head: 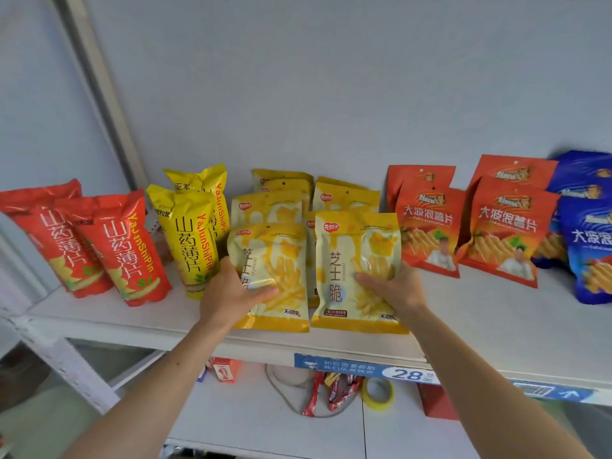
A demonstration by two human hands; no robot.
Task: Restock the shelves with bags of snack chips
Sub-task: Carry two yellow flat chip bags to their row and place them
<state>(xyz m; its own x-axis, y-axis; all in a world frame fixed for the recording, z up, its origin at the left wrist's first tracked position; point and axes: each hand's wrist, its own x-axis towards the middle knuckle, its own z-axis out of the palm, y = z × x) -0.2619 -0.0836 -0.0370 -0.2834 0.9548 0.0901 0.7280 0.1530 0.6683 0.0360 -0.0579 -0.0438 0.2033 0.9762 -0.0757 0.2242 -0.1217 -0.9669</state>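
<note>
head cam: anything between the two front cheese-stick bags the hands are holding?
Nothing at the front: the left-hand bag and the right-hand bag stand side by side, narrow gap. Behind it, another pale-yellow bag shows. Head view.

One head-worn camera looks forward and slightly down, close to the white flat store shelf [463,313]. Both forearms reach in from below.

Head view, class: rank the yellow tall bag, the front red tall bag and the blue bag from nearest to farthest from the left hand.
From the left hand:
1. Yellow tall bag, just left.
2. Front red tall bag, farther left.
3. Blue bag, far right end of the shelf.
</note>
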